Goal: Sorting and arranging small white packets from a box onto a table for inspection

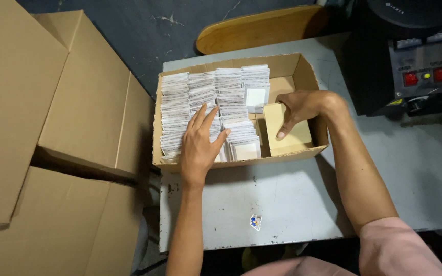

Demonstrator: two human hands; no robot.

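Fingers of the left hand (200,143) lie spread, grip open, on packets (200,97); right hand (300,110) grip clasps a tan box (290,138) inside the carton (313,76).

Left hand (199,145) lying on packet rows (200,102) inside open carton (313,76). Right hand (303,108) sitting right of it, gripping small box (292,138) in carton's right end. Carton sitting on table (282,199). Machine (410,56) standing beyond right hand. Big cartons (78,102) lying left of left hand.
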